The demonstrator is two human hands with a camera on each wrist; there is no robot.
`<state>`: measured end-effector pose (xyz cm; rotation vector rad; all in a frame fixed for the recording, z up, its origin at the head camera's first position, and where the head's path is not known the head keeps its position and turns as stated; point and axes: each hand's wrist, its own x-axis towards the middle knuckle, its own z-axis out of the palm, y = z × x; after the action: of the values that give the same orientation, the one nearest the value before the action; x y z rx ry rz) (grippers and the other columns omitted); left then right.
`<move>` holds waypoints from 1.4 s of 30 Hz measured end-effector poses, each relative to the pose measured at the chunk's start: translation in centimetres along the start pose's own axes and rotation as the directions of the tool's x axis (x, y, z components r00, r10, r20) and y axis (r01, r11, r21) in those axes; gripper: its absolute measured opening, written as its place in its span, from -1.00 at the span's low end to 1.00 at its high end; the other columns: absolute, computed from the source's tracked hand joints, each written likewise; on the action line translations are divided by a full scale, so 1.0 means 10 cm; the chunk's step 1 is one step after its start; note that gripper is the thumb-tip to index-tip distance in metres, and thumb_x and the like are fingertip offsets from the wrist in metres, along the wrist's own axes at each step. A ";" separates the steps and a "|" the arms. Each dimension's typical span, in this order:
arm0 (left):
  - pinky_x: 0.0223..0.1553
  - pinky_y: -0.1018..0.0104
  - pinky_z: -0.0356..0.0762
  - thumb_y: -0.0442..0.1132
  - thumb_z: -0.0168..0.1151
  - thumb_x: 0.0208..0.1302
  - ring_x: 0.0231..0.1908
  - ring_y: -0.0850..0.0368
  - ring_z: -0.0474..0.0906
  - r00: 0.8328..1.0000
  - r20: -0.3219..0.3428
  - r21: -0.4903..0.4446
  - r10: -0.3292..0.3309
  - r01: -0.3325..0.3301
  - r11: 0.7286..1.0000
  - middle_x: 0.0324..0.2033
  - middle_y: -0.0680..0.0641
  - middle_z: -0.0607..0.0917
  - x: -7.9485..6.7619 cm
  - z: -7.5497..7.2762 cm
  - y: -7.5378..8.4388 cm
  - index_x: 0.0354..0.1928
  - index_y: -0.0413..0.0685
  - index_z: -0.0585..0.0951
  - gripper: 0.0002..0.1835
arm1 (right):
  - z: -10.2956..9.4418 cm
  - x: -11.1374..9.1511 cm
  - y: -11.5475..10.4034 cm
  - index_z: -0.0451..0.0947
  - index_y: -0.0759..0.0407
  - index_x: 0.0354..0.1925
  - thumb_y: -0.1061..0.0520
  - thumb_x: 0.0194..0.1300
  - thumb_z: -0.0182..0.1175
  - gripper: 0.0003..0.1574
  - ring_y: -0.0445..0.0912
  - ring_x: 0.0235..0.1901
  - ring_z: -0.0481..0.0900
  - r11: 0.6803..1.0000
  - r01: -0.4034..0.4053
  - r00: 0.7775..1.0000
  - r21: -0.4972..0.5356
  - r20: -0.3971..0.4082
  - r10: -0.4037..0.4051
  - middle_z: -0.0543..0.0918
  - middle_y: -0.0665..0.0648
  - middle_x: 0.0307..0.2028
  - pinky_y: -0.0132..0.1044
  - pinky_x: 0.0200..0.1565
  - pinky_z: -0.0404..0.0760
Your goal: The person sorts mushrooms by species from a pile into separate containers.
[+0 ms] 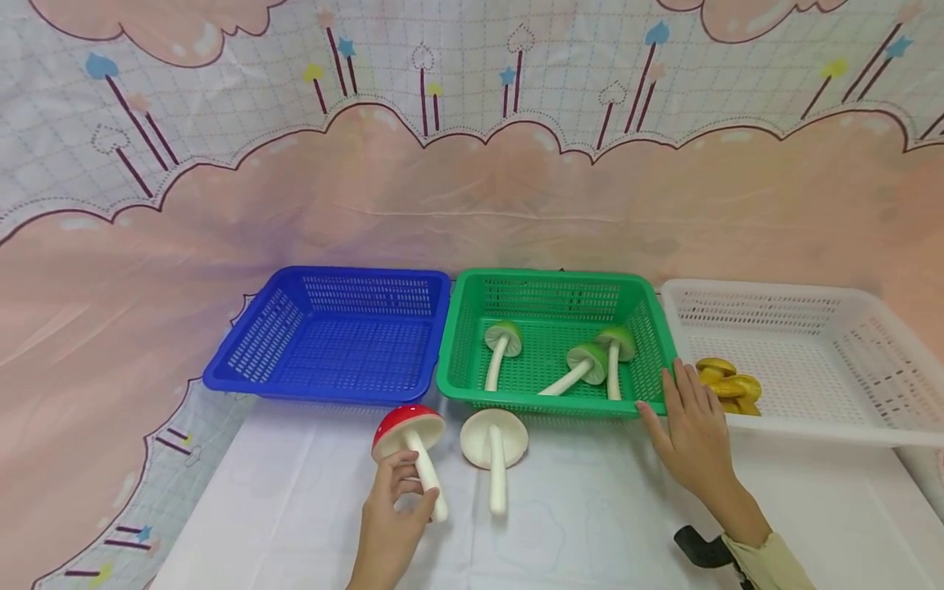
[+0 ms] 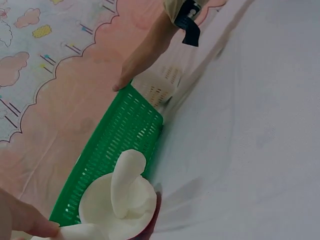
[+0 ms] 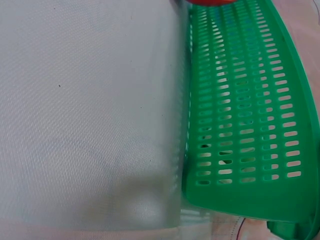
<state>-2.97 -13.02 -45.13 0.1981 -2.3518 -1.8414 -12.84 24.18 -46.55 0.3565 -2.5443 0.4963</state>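
Observation:
My left hand (image 1: 394,508) pinches the white stem of a toy mushroom with a red, white-dotted cap (image 1: 401,419), held tilted in front of the blue basket (image 1: 324,397). A second toy mushroom (image 1: 497,467) lies just to its right, pale underside and stem showing; in the left wrist view its upturned stem (image 2: 127,175) stands before the green basket (image 2: 107,150). My right hand (image 1: 693,434) rests with fingers extended on the front right corner of that green basket, thumb spread along the rim. In the right wrist view the basket's slotted wall (image 3: 240,110) shows, and the hand is hidden.
Three green-capped mushrooms (image 1: 587,362) lie inside the green basket. A white basket (image 1: 833,426) on the right holds several yellow mushrooms (image 1: 726,385). All three baskets stand in a row on the white-covered table (image 1: 575,524), before a pink patterned cloth (image 1: 472,197).

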 end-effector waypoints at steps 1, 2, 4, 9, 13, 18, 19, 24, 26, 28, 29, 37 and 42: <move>-0.47 0.31 0.62 -0.51 0.30 0.09 -0.25 0.17 0.53 1.000 -0.001 0.010 -0.005 0.005 1.000 -0.15 -0.15 0.58 0.00 -0.02 0.02 0.11 -0.07 0.39 -0.46 | 0.00 0.00 0.00 0.24 0.50 0.28 -0.21 0.41 -0.05 -0.14 0.27 0.35 0.08 1.000 0.001 1.000 0.000 0.000 -0.001 0.19 0.44 0.33 0.26 0.24 0.08; -0.46 0.31 0.62 -0.51 0.30 0.09 -0.24 0.16 0.53 1.000 -0.002 0.022 -0.009 0.009 1.000 -0.15 -0.14 0.59 0.00 -0.03 0.03 0.11 -0.05 0.40 -0.46 | 0.00 0.00 0.00 0.24 0.50 0.28 -0.21 0.41 -0.05 -0.15 0.27 0.35 0.08 1.000 0.001 1.000 0.000 0.001 -0.001 0.19 0.44 0.34 0.26 0.24 0.08; -0.45 0.32 0.61 -0.50 0.30 0.11 -0.24 0.16 0.53 1.000 -0.005 0.038 -0.006 0.006 0.999 -0.14 -0.13 0.59 0.00 -0.07 0.07 0.12 -0.03 0.41 -0.47 | 0.00 0.00 0.00 0.24 0.50 0.28 -0.21 0.41 -0.05 -0.15 0.27 0.35 0.08 1.000 0.003 1.000 0.002 0.000 -0.003 0.19 0.44 0.34 0.26 0.24 0.08; -0.46 0.32 0.61 -0.50 0.30 0.11 -0.24 0.12 0.55 0.998 -0.035 0.049 0.052 -0.050 0.998 -0.14 -0.12 0.60 0.02 -0.14 0.16 0.12 -0.02 0.45 -0.48 | 0.01 0.00 0.00 0.25 0.49 0.28 -0.21 0.41 -0.05 -0.15 0.27 0.35 0.09 1.000 0.007 1.000 0.003 -0.011 -0.007 0.20 0.44 0.33 0.27 0.24 0.09; -0.47 0.33 0.61 -0.52 0.30 0.09 -0.27 0.13 0.55 0.993 -0.056 0.061 0.108 -0.105 0.993 -0.17 -0.11 0.61 0.04 -0.19 0.22 0.11 -0.02 0.49 -0.48 | 0.01 -0.01 0.01 0.25 0.49 0.27 -0.22 0.40 -0.05 -0.15 0.26 0.35 0.09 1.000 0.004 1.000 0.002 -0.014 -0.004 0.20 0.43 0.33 0.28 0.23 0.10; -0.50 0.34 0.60 -0.52 0.33 0.07 -0.31 0.21 0.53 0.985 -0.062 0.088 0.162 -0.156 0.984 -0.20 -0.08 0.61 0.07 -0.25 0.26 0.10 0.01 0.53 -0.47 | 0.01 -0.01 0.00 0.25 0.49 0.28 -0.21 0.40 -0.04 -0.15 0.26 0.35 0.09 1.000 0.004 1.000 0.003 -0.015 -0.004 0.20 0.43 0.33 0.28 0.22 0.10; -0.50 0.35 0.60 -0.52 0.33 0.08 -0.31 0.23 0.52 0.984 -0.062 0.091 0.169 -0.163 0.982 -0.20 -0.07 0.61 0.09 -0.26 0.27 0.10 0.02 0.53 -0.47 | 0.00 -0.01 0.00 0.25 0.49 0.28 -0.21 0.40 -0.04 -0.15 0.26 0.35 0.09 1.000 0.006 1.000 0.002 -0.017 -0.005 0.20 0.43 0.33 0.28 0.22 0.10; -0.52 0.36 0.59 -0.52 0.32 0.08 -0.31 0.23 0.52 0.979 -0.065 0.099 0.192 -0.185 0.978 -0.22 -0.07 0.60 0.15 -0.31 0.32 0.10 0.03 0.56 -0.48 | 0.00 -0.01 0.00 0.25 0.49 0.28 -0.21 0.40 -0.04 -0.15 0.27 0.35 0.09 1.000 0.006 1.000 0.001 -0.013 -0.006 0.19 0.44 0.33 0.27 0.23 0.10; -0.52 0.37 0.59 -0.53 0.31 0.08 -0.31 0.22 0.52 0.978 -0.070 0.105 0.198 -0.190 0.976 -0.23 -0.08 0.60 0.18 -0.34 0.34 0.10 0.03 0.56 -0.47 | 0.00 -0.01 0.01 0.24 0.50 0.28 -0.20 0.41 -0.04 -0.16 0.27 0.35 0.08 1.000 0.005 1.000 0.002 -0.010 -0.005 0.19 0.44 0.34 0.27 0.24 0.09; -0.51 0.38 0.58 -0.55 0.30 0.07 -0.31 0.22 0.52 0.976 -0.076 0.106 0.202 -0.194 0.975 -0.24 -0.08 0.60 0.22 -0.36 0.36 0.11 0.01 0.56 -0.47 | 0.00 -0.01 0.01 0.24 0.50 0.28 -0.20 0.41 -0.04 -0.16 0.27 0.35 0.08 1.000 0.004 1.000 0.000 -0.007 -0.004 0.19 0.44 0.34 0.26 0.24 0.08; -0.51 0.39 0.59 -0.55 0.30 0.07 -0.31 0.22 0.52 0.976 -0.078 0.106 0.204 -0.196 0.975 -0.24 -0.09 0.60 0.24 -0.37 0.37 0.11 0.01 0.57 -0.46 | 0.01 -0.02 0.01 0.24 0.50 0.28 -0.19 0.41 -0.04 -0.16 0.27 0.35 0.08 1.000 0.003 1.000 -0.001 -0.007 -0.003 0.18 0.44 0.34 0.26 0.24 0.08; -0.46 0.39 0.60 -0.52 0.26 0.15 -0.27 0.22 0.50 0.976 -0.062 0.146 0.210 -0.199 0.969 -0.20 -0.10 0.61 0.39 -0.42 0.41 0.16 0.01 0.54 -0.48 | 0.02 -0.02 0.01 0.26 0.49 0.27 -0.21 0.41 -0.05 -0.15 0.28 0.34 0.10 1.000 0.010 1.000 -0.004 -0.025 -0.010 0.20 0.44 0.33 0.28 0.23 0.11; -0.47 0.43 0.58 -0.51 0.26 0.16 -0.28 0.23 0.49 0.967 -0.073 0.168 0.244 -0.230 0.959 -0.20 -0.10 0.62 0.50 -0.44 0.39 0.16 -0.01 0.55 -0.49 | 0.03 -0.03 0.01 0.25 0.50 0.27 -0.21 0.41 -0.06 -0.15 0.28 0.34 0.10 1.000 0.010 1.000 -0.006 -0.025 -0.010 0.20 0.44 0.33 0.28 0.22 0.11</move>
<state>-7.01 -17.26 -40.13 0.0157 -2.3415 -1.5063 -12.77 24.14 -46.96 0.3584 -2.5182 0.4868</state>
